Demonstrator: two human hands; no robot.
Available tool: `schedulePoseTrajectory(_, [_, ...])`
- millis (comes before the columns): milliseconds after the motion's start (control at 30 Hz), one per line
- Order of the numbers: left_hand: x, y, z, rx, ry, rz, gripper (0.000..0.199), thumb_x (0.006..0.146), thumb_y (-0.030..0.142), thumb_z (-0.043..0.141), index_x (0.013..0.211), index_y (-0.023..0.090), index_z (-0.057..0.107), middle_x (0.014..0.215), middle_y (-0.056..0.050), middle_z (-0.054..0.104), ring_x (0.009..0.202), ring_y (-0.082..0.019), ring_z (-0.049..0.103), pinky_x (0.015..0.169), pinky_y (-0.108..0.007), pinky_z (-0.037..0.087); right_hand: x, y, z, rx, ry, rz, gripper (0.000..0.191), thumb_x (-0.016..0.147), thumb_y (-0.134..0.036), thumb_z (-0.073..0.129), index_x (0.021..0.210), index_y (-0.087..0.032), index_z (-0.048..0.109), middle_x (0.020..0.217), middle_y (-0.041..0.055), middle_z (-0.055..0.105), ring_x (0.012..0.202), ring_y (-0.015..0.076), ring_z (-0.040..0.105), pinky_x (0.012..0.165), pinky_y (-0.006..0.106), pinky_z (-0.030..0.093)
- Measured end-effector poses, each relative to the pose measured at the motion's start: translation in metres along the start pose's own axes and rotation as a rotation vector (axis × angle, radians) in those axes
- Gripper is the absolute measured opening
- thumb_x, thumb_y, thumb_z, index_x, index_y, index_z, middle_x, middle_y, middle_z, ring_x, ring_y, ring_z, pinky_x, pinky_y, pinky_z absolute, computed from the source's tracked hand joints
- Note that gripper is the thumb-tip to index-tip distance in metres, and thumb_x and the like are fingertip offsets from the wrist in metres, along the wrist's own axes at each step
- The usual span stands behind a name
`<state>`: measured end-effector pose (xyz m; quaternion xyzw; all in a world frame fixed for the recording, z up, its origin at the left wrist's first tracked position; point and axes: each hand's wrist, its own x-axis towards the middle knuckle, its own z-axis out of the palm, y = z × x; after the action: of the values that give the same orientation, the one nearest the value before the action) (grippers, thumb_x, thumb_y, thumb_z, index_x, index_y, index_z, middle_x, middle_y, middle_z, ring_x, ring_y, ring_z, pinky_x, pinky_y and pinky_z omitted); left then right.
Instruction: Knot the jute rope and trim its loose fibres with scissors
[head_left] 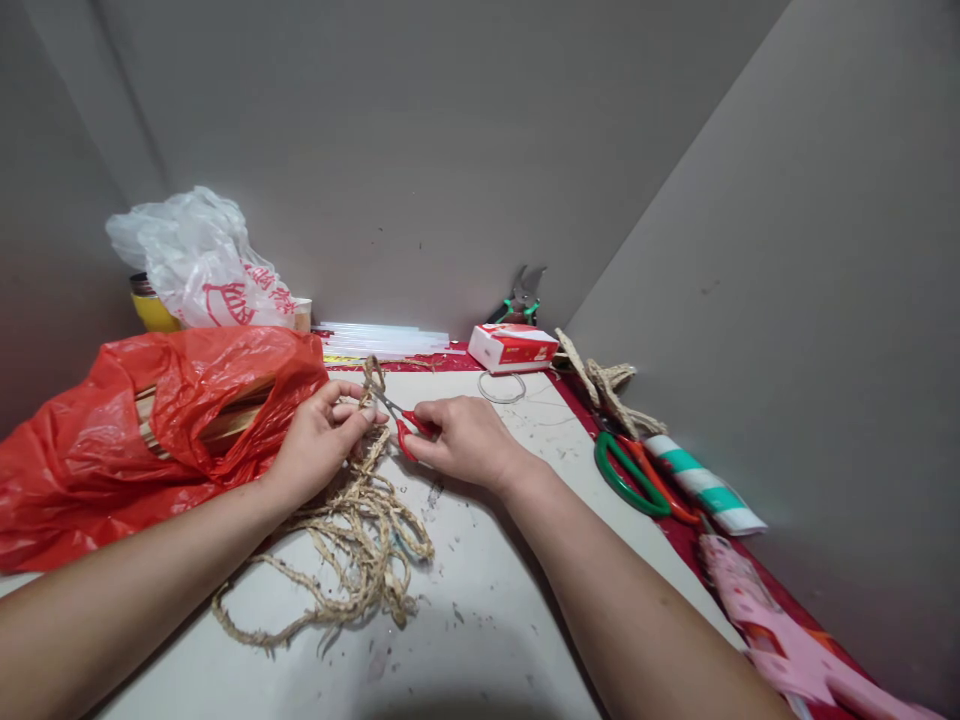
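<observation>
My left hand pinches a braided straw rope near a small loop that stands up above the fingertips. The rest of the rope lies in loose, tangled coils on the white board below that hand. In my right hand is a small pair of scissors with red handles. Its metal blades point up and left, at the rope beside my left fingertips. Whether the blades touch the rope I cannot tell.
A red plastic bag with wooden strips lies left. Glue sticks, a red-and-white box, a wire ring and pliers are at the back. Right are green-handled scissors, a striped roll and a pink glue gun.
</observation>
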<state>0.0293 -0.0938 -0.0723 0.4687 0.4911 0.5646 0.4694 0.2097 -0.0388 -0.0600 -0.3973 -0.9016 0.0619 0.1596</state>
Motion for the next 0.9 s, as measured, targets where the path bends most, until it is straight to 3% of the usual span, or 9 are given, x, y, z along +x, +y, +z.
schedulePoseTrajectory(200, [-0.003,0.008,0.002,-0.045,-0.075,-0.046,0.028,0.071,0.028,0.067,0.090,0.018,0.049,0.080,-0.004,0.072,0.044,-0.008,0.049,0.045,-0.020,0.034,-0.001,0.005,-0.003,0.000,-0.001,0.038,0.027,0.078,-0.039,0.052,0.060,-0.019,0.055,0.054,-0.0025,0.053,0.050,0.0094,0.035,0.052,0.026,0.018])
schedulePoseTrajectory(400, [0.002,0.003,-0.001,-0.135,0.050,-0.045,0.029,0.067,0.028,0.071,0.083,0.017,0.050,0.082,-0.004,0.071,0.043,-0.006,0.049,0.046,-0.020,0.036,-0.001,0.004,-0.006,-0.031,0.013,-0.028,0.028,0.077,-0.042,0.054,0.063,-0.019,0.057,0.060,-0.0018,0.057,0.053,0.0100,0.039,0.053,0.026,0.019])
schedulePoseTrajectory(600, [0.003,-0.002,-0.002,0.037,0.067,-0.049,0.026,0.072,0.032,0.068,0.087,0.018,0.050,0.048,0.005,0.057,0.039,-0.008,0.046,0.042,-0.018,0.028,-0.002,-0.001,-0.010,-0.114,-0.023,-0.093,0.025,0.076,-0.040,0.055,0.068,-0.018,0.062,0.065,0.0009,0.063,0.056,0.0113,0.045,0.055,0.027,0.020])
schedulePoseTrajectory(900, [0.001,-0.002,-0.002,0.127,0.070,-0.018,0.020,0.074,0.030,0.063,0.083,0.019,0.050,0.046,0.004,0.057,0.038,-0.008,0.043,0.041,-0.018,0.027,-0.001,-0.003,-0.011,-0.212,-0.044,-0.050,0.029,0.078,-0.044,0.053,0.075,-0.019,0.067,0.070,0.0036,0.067,0.058,0.0141,0.052,0.055,0.028,0.021])
